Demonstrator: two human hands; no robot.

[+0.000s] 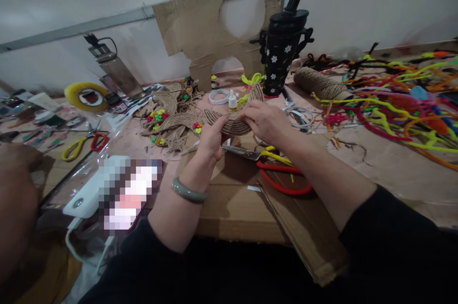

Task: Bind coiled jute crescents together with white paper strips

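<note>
Both hands hold a curved cardboard piece wrapped in jute twine point(229, 121) above the table. My left hand point(212, 138) pinches its lower left part, and a grey-green bangle sits on that wrist. My right hand point(265, 120) is closed over its right side, fingers pressing the twine. Under the hands lie red-and-yellow scissors point(272, 163) on a sheet of brown cardboard point(232, 204). A small white glue bottle point(233, 100) stands just behind the piece.
Several finished twine-wrapped pieces with bright beads point(171, 120) lie to the left. A black flowered cup point(282, 51), a twine spool point(320, 83) and a heap of coloured pipe cleaners point(400, 99) fill the right. Second scissors point(84, 145), yellow tape point(86, 96), a cardboard cut-out point(203, 27) behind.
</note>
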